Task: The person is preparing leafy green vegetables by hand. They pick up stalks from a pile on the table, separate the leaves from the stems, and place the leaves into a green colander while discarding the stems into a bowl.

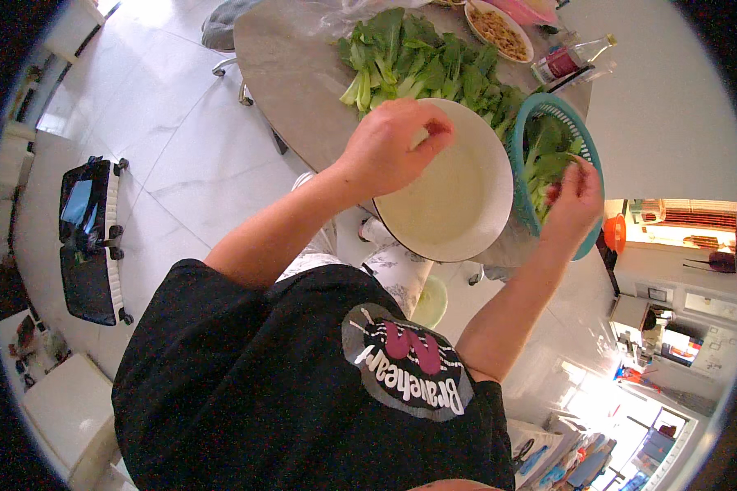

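My left hand [397, 147] hangs over the near-left rim of a large white basin [454, 221]. Its fingers are curled in toward the thumb, and whatever they may hold is hidden. Pale, smooth and round, the basin rests at the table edge in front of my body. To its right stands an oval teal plastic basket [595, 164] with slotted sides. My right hand [577, 200] reaches into this basket, fingers closed around leafy greens [549, 155]. Beyond the basin, a big pile of leafy green vegetables [418, 61] with pale stems lies on the table.
The grey table [282, 65] has a curved edge. At its far side are a plate of brown food [499, 33] and a glass bottle [569, 61]. A light green tub [431, 303] sits below, near my legs. A black-and-white suitcase [90, 241] lies on the tiled floor.
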A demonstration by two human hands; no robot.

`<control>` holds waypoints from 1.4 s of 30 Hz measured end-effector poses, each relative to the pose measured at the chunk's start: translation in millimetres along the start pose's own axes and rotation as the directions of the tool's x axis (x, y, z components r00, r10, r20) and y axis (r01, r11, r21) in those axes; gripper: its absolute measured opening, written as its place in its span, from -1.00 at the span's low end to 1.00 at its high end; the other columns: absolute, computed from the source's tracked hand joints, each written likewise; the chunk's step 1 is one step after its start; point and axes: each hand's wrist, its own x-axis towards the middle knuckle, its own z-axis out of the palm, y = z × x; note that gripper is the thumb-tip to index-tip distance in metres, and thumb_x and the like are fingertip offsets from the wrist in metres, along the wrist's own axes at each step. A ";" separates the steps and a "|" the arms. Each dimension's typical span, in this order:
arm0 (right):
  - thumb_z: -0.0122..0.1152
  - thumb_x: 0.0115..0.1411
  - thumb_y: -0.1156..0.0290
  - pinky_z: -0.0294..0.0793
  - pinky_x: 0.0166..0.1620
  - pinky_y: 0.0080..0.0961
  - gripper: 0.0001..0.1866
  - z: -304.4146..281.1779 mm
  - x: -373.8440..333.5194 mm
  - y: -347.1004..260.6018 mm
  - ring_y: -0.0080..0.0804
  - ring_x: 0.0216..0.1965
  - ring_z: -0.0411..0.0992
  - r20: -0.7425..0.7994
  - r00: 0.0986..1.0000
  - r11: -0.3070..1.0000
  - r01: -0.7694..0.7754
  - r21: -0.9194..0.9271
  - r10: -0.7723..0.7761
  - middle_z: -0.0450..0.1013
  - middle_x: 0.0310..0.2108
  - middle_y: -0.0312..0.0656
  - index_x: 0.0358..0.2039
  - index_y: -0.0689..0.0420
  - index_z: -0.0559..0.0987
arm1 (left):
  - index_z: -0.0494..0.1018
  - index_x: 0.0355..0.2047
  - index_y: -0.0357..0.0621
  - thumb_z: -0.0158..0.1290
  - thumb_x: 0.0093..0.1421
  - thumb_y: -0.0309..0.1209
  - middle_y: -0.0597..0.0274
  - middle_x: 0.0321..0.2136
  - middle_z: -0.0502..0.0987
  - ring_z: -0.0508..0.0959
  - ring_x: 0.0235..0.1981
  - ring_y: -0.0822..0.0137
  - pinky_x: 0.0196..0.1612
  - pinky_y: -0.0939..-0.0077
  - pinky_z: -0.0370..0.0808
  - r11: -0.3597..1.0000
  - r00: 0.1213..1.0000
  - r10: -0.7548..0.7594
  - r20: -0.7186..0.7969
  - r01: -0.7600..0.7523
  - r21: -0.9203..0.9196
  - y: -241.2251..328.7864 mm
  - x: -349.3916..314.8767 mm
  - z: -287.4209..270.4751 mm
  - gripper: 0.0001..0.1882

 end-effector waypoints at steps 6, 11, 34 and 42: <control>0.14 0.20 0.32 0.31 -0.58 -0.62 -0.70 -19.4 44.8 57.9 -0.58 -0.63 0.36 0.177 0.980 0.967 -0.048 -0.251 0.095 0.44 -0.54 -0.27 -0.07 0.14 0.52 | 0.47 -0.20 -0.27 0.13 0.14 -0.40 0.17 -0.37 0.58 0.57 -0.32 0.40 -0.23 0.49 0.51 0.927 0.869 -0.361 -0.338 0.297 -0.228 -53.3 2.8 -19.8 -0.75; 0.25 0.10 0.19 0.42 -0.17 -0.33 -0.57 -18.3 42.3 70.7 -0.22 -0.30 0.49 0.017 0.990 0.751 0.115 -0.650 -0.137 0.53 -0.32 -0.10 -0.03 0.08 0.50 | 0.45 -0.12 -0.26 0.14 0.08 -0.32 0.13 -0.31 0.56 0.57 -0.30 0.27 -0.18 0.42 0.49 0.852 0.835 -0.477 -0.274 0.515 0.088 -87.7 5.2 -35.6 -0.62; 0.19 0.12 0.42 0.49 -0.35 -0.42 -0.81 41.9 -52.1 -28.7 -0.24 -0.43 0.53 0.341 0.891 0.932 0.350 -0.097 -0.299 0.53 -0.33 -0.08 -0.23 0.14 0.57 | 0.30 0.06 -0.23 0.13 0.03 -0.33 0.07 -0.34 0.58 0.57 -0.24 0.10 -0.13 0.26 0.48 0.826 0.860 -0.476 -0.183 0.508 0.242 -105.5 13.8 -40.5 -0.43; 0.20 0.14 0.39 0.49 -0.34 -0.44 -0.81 43.3 -62.0 -24.4 -0.26 -0.44 0.53 0.354 0.895 0.935 0.332 -0.123 -0.271 0.54 -0.33 -0.08 -0.24 0.15 0.58 | 0.36 0.01 -0.12 0.15 0.05 -0.25 0.03 -0.30 0.56 0.56 -0.18 0.08 -0.09 0.24 0.47 0.786 0.925 -0.246 -0.290 0.365 0.499 -120.6 14.5 -41.2 -0.49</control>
